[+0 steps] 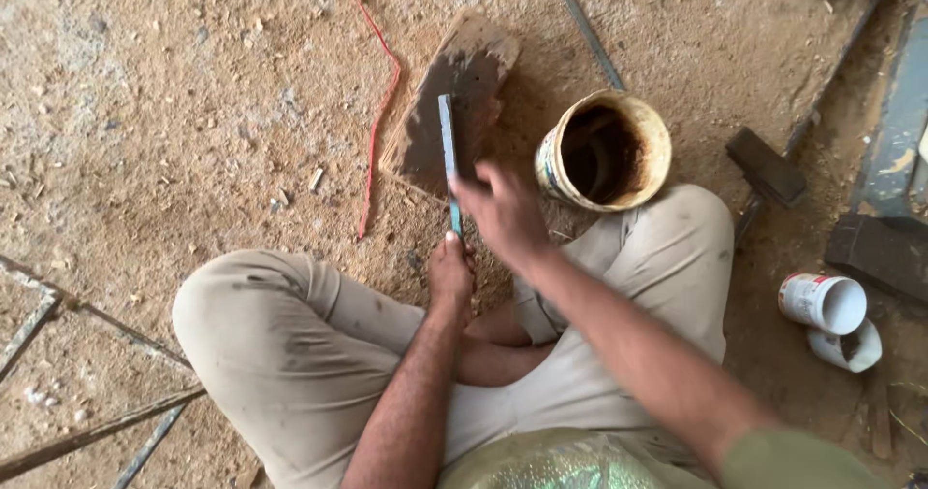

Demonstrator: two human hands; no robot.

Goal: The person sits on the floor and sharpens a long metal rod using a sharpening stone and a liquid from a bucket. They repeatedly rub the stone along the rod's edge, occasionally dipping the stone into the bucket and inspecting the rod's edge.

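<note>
Two bare hands meet on one thin, flat bluish metal strip [449,156], which runs from the person's lap out over a dark, wet-looking wooden board [452,102] lying on the sandy ground [174,112]. The left hand [450,274] is closed in a fist round the strip's near end, just above the crossed legs in beige trousers [290,344]. The right hand [503,214] lies over the strip farther out, fingers bent onto it near the board's near edge; its motion blur hides how tightly it clasps. Beyond both hands the strip's far end rests on the middle of the board. Just right of the board stands a stained round plastic bucket [604,151], near the right knee. A red cord [379,112] trails across the ground left of the board.
</note>
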